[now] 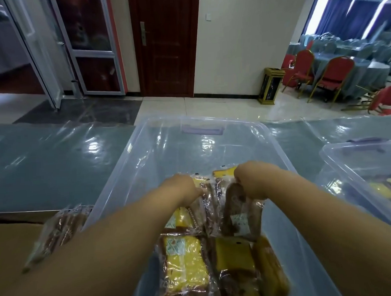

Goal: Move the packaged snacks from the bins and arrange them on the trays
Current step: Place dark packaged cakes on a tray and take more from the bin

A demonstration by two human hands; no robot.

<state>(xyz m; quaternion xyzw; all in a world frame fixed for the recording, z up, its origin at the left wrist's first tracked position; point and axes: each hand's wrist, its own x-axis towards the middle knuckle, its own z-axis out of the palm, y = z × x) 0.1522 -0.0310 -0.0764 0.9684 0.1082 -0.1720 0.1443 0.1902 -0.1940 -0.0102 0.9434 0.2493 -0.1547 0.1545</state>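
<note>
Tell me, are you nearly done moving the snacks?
Not nearly. A few packets lie outside on the brown surface at left. The left hand and right hand each grip packets inside the middle bin. Many packets remain there, and more show in the right bin.

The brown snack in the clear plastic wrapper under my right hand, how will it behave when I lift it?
Probably light: the right hand grips the brown snack in the clear plastic wrapper by its top end. The glossy, crinkled film looks slippery, so the grip may slide. The loose wrapper will likely flex.
</note>
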